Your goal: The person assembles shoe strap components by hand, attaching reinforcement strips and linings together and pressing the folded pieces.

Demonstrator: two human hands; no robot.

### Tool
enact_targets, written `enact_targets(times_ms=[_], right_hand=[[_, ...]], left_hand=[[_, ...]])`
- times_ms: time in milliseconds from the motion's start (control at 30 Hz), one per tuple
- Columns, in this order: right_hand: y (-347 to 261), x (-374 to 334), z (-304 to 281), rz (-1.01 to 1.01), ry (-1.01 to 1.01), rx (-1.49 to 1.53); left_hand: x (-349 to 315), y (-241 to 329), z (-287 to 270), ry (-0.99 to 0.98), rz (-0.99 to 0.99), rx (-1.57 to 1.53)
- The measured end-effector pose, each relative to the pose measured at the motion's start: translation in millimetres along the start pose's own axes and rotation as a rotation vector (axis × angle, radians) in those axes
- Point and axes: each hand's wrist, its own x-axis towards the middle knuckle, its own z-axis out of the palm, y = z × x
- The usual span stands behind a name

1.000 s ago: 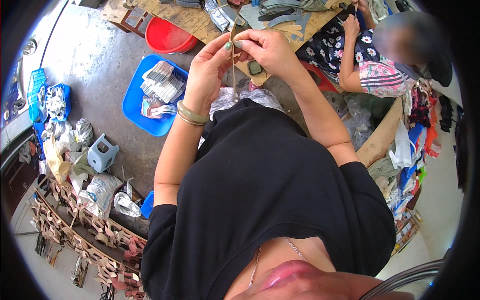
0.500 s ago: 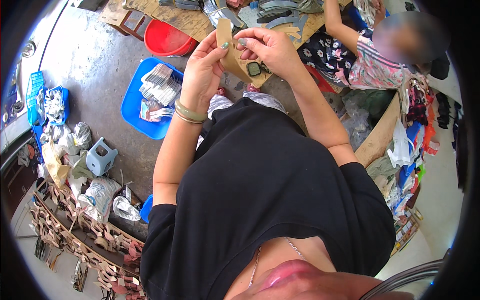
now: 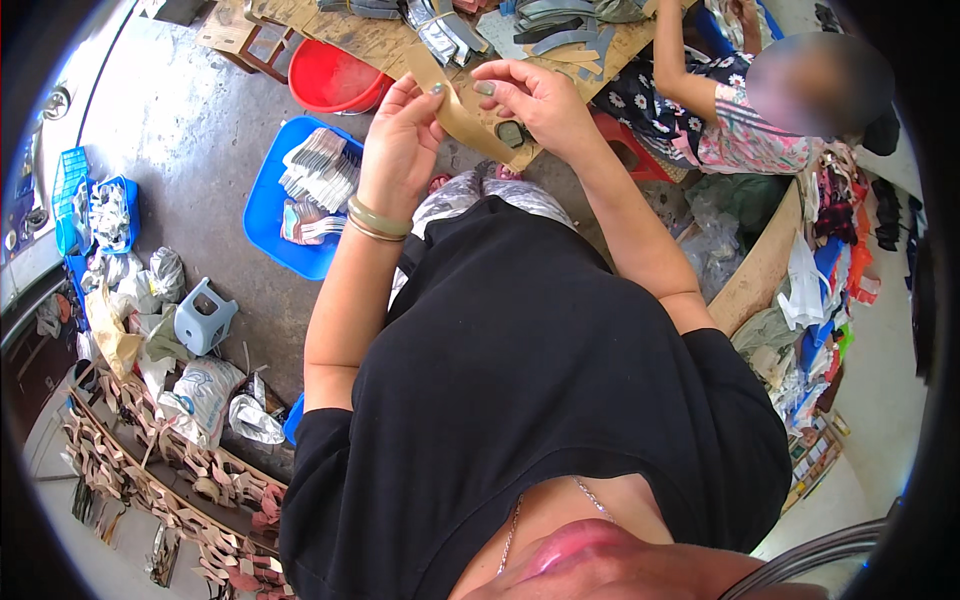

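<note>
A curved tan strip [image 3: 462, 122], of leather or a similar sheet material, slants across the near corner of the worktable. My left hand [image 3: 398, 150] pinches it between thumb and fingers, and its lower end hangs free to the right. Just right of the strip, apart from it, is my right hand [image 3: 540, 108]. Its thumb and index finger are brought together; whatever may be between them is too small to make out. A small dark rounded object [image 3: 510, 133] lies on the table corner below my right hand.
Bundles of grey curved strips [image 3: 553, 22] lie on the wooden worktable [image 3: 350, 32]. A red basin [image 3: 335, 80] and a blue tub [image 3: 262, 215] of bundled pieces stand left. A co-worker [image 3: 740, 110] sits at the right. A grey-blue stool [image 3: 205, 318] and bags are lower left.
The tan strip has tilted, its upper end swinging left. My left hand has shifted slightly left and down, and the gap to my right hand has widened.
</note>
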Motion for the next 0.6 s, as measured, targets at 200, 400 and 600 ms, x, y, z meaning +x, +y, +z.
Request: enact_targets(times_ms=[200, 400, 600], right_hand=[[14.8, 15.6, 12.1, -0.027, 0.057, 0.147], [50.8, 11.5, 18.5, 0.213, 0.131, 0.362], [105.3, 42.0, -31.5, 0.250, 0.375, 0.177]], left_hand=[[-1.3, -18.8, 1.4, 0.026, 0.028, 0.098], [10.0, -47.4, -16.8, 0.069, -0.082, 0.177], [13.1, -73.8, -34.8, 0.104, -0.341, 0.376]])
